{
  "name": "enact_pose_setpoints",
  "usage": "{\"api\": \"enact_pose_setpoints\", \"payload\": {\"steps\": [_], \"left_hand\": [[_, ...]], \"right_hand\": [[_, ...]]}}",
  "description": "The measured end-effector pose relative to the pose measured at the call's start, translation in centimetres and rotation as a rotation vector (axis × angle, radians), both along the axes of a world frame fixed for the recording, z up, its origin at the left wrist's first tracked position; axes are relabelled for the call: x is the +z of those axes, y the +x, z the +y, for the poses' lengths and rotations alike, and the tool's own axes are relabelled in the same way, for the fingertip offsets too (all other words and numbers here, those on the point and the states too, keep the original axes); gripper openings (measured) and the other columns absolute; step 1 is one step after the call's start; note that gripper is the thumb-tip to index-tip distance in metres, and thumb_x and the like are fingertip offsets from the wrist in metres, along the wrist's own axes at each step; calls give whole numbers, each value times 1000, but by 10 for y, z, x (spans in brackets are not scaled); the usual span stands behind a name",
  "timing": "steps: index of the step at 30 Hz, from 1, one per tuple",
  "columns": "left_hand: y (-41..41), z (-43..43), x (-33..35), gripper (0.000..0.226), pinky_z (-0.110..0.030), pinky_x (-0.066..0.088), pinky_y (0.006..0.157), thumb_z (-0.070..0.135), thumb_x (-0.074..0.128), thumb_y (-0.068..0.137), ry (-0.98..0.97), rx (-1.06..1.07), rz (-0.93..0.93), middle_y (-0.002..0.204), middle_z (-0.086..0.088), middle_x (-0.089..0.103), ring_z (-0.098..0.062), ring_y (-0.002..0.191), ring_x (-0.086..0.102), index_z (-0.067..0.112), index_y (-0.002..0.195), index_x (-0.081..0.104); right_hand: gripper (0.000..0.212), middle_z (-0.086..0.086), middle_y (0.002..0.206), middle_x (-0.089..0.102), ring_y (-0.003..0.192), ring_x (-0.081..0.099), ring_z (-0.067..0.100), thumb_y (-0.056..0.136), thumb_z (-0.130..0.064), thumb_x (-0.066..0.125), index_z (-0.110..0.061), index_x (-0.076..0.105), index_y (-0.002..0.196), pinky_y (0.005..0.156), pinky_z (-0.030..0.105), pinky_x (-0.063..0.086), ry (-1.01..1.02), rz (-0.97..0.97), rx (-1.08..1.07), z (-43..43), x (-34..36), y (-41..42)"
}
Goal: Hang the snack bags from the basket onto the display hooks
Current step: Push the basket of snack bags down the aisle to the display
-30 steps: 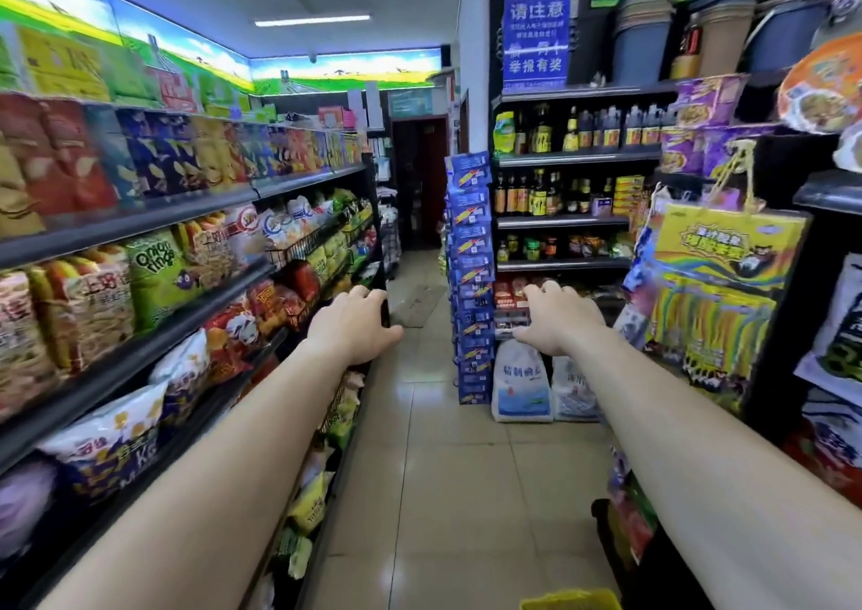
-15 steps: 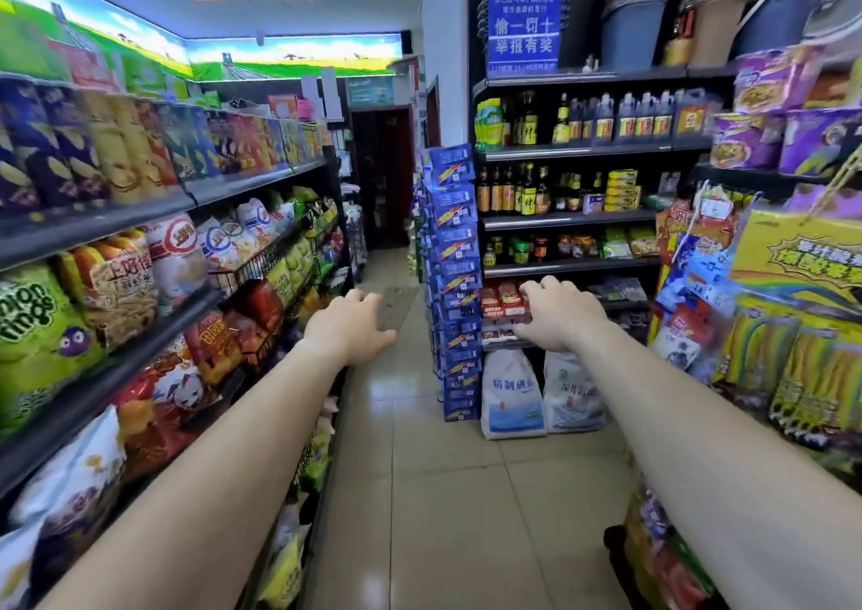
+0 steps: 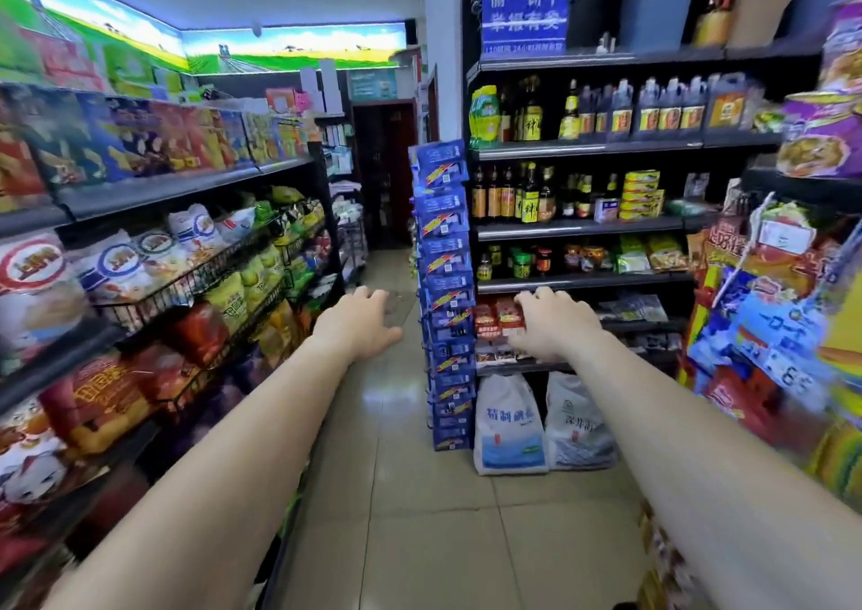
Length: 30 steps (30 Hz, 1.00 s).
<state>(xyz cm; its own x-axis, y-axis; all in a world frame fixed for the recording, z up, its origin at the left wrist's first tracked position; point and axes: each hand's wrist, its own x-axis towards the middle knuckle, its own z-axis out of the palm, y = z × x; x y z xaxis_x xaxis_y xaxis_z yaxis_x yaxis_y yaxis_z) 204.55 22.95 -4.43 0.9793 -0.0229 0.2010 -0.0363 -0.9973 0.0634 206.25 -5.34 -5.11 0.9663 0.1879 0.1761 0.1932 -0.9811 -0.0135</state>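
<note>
Both my arms stretch forward down a shop aisle. My left hand (image 3: 359,325) hovers palm down over the floor, fingers loosely spread, holding nothing. My right hand (image 3: 552,325) is level with it, fingers apart and empty, in front of the low shelves ahead. Snack bags (image 3: 769,310) hang in a colourful, blurred cluster on a display at the right edge. A tall strip of blue packets (image 3: 445,292) hangs at the corner of the shelf unit ahead. No basket is in view.
Shelves of chip bags (image 3: 140,259) line the left side. Bottles and jars (image 3: 527,198) fill the black shelves ahead. Two white sacks (image 3: 510,427) stand on the tiled floor (image 3: 406,493) below them. A dark doorway (image 3: 385,175) closes the aisle's far end.
The view has swung left and moved forward along the aisle; the hanging display on the right has slid toward the frame edge. Both hands stay stretched out and empty.
</note>
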Motion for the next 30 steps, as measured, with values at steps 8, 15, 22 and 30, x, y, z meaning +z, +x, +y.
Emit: {"api": "enact_pose_setpoints", "payload": {"steps": [8, 15, 22, 30], "left_hand": [[126, -86, 5, 71, -49, 51, 94, 61, 55, 87, -34, -98, 25, 140, -8, 45, -30, 124, 51, 23, 145, 40], [219, -132, -2, 77, -52, 48, 98, 60, 55, 88, -25, -281, 16, 152, -8, 38, -33, 132, 46, 21, 151, 33], [301, -169, -13, 78, -51, 48, 100, 61, 53, 89, 10, -586, 38, 151, -9, 40, -33, 132, 46, 21, 152, 32], [284, -222, -3, 76, -46, 49, 98, 60, 54, 90, -7, -1040, 129, 153, -7, 36, -30, 131, 47, 23, 153, 32]], "right_hand": [[70, 8, 140, 46, 125, 47, 32, 84, -61, 56, -23, 41, 140, 89, 47, 46, -25, -8, -93, -78, 1, 97], [64, 9, 142, 42, 126, 44, 34, 88, -55, 56, -22, 40, 140, 91, 48, 47, -26, 38, -267, -119, -4, 137], [66, 12, 141, 41, 121, 46, 37, 88, -56, 55, -21, 38, 141, 87, 49, 44, -35, 22, -560, -124, -4, 133], [70, 13, 139, 44, 124, 47, 36, 87, -55, 57, -16, 39, 142, 92, 50, 48, -26, -29, -945, -90, 20, 27]]}}
